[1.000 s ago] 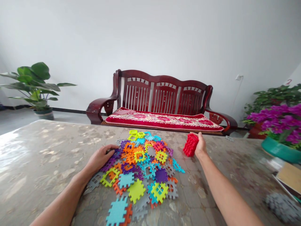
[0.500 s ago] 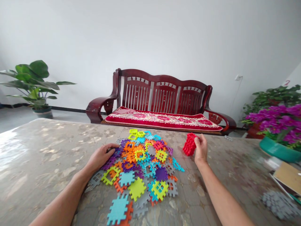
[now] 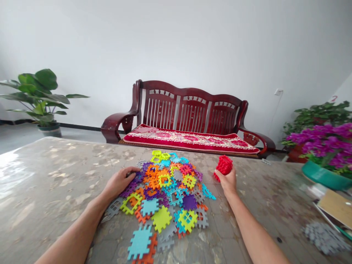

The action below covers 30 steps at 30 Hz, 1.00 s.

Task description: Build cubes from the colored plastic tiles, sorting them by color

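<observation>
A heap of interlocking plastic tiles (image 3: 161, 219) in lime, blue, orange, purple, grey and red lies on the table, some with window cut-outs. My left hand (image 3: 118, 182) rests on the heap's left edge by the purple tiles, its thumb and fingers apart; the fingertips are partly hidden. To the right of the heap, my right hand (image 3: 227, 180) is closed round a stack of red tiles (image 3: 224, 165), thumb on the near side. A blue triangular tile (image 3: 208, 192) lies between the heap and that hand.
A pile of grey tiles (image 3: 326, 236) sits on the table (image 3: 60, 176) at the right, near a cardboard-coloured box (image 3: 337, 207). Purple flowers (image 3: 327, 143) stand in a teal pot (image 3: 324, 175). Beyond the table is a wooden bench (image 3: 189, 110); a small dark object (image 3: 279, 240) lies at front right.
My right hand has turned and shifted slightly left, bringing its thumb across the near side of the red stack, which has tilted. The left hand has stayed nearly in place.
</observation>
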Available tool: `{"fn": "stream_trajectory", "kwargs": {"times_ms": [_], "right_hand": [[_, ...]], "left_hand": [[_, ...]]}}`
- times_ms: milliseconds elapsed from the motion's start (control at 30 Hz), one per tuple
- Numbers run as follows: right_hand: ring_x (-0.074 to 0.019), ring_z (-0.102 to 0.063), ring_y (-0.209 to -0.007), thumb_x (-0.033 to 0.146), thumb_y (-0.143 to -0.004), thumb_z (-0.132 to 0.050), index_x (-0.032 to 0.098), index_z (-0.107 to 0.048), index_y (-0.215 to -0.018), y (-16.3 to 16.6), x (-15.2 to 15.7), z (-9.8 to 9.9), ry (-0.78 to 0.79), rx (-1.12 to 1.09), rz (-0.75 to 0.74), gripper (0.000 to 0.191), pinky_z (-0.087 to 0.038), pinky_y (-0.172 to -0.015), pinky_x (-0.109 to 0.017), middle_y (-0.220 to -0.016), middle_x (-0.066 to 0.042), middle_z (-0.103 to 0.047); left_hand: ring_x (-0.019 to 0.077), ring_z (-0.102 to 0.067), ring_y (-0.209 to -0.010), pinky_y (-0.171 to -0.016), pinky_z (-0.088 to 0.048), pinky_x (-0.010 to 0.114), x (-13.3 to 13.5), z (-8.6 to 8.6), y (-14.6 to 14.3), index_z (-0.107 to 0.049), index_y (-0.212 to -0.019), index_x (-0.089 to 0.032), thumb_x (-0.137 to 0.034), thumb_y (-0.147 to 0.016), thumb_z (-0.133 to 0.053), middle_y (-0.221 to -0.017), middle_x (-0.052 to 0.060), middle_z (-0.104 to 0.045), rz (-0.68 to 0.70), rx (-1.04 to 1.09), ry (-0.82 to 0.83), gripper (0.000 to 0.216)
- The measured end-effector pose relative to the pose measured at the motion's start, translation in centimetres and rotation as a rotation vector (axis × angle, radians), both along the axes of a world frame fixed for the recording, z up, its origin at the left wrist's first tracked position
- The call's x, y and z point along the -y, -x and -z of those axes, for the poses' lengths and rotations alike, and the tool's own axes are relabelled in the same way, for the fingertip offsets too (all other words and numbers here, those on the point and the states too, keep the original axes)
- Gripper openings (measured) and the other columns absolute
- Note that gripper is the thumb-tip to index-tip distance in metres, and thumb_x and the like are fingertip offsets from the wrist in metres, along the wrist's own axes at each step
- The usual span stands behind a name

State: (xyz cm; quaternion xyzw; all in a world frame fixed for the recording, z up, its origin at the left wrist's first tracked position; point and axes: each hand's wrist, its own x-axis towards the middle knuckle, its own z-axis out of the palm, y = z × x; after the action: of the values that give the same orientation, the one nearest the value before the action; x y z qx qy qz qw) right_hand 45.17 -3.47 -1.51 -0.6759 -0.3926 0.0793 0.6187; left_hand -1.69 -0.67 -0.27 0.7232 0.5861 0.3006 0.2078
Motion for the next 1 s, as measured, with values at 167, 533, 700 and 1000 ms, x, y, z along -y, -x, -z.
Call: {"fn": "stream_trajectory", "kwargs": {"times_ms": [167,533,700,1000], "right_hand": [[-0.0274,-0.064,-0.087,0.049,-0.052,-0.075,0.021,-0.055,-0.111,0.0,0.1,0.1,0.017,0.016,0.007,0.068,-0.047,-0.080,-0.038,-0.100,-0.007,-0.069],[-0.0297,-0.065,-0.087,0.053,-0.052,-0.077,0.022,-0.059,-0.109,0.1,0.6,-0.1,0.078,0.027,0.048,0.068,-0.047,-0.078,-0.039,-0.099,-0.008,-0.071],[-0.0277,-0.064,-0.095,0.052,-0.050,-0.079,0.019,-0.050,-0.121,-0.2,0.0,0.4,-0.010,-0.027,-0.023,0.083,-0.047,-0.087,-0.039,-0.111,-0.009,-0.067],[-0.0291,-0.048,-0.126,0.057,-0.055,-0.075,0.015,-0.032,-0.142,-0.1,-0.6,-1.2,-0.057,0.042,0.062,0.106,-0.035,-0.107,-0.040,-0.140,-0.018,-0.045]], "left_hand": [[0.0241,-0.066,-0.102,-0.095,-0.047,0.033,0.0,0.0,0.0,-0.071,-0.100,-0.024,-0.042,-0.076,-0.046,-0.106,0.002,-0.075,0.008,-0.012,-0.012,0.039],[0.0238,-0.067,-0.099,-0.094,-0.047,0.031,0.1,-0.1,-0.1,-0.071,-0.100,-0.023,-0.041,-0.076,-0.045,-0.105,0.002,-0.075,0.007,-0.024,-0.021,0.040],[0.0230,-0.067,-0.098,-0.093,-0.048,0.030,0.0,0.1,0.1,-0.071,-0.099,-0.024,-0.041,-0.076,-0.046,-0.104,0.001,-0.075,0.009,-0.021,-0.036,0.038],[0.0237,-0.067,-0.097,-0.094,-0.049,0.032,0.4,-0.6,-0.3,-0.072,-0.097,-0.023,-0.041,-0.073,-0.047,-0.102,0.001,-0.076,0.000,0.008,-0.025,0.039]]}}
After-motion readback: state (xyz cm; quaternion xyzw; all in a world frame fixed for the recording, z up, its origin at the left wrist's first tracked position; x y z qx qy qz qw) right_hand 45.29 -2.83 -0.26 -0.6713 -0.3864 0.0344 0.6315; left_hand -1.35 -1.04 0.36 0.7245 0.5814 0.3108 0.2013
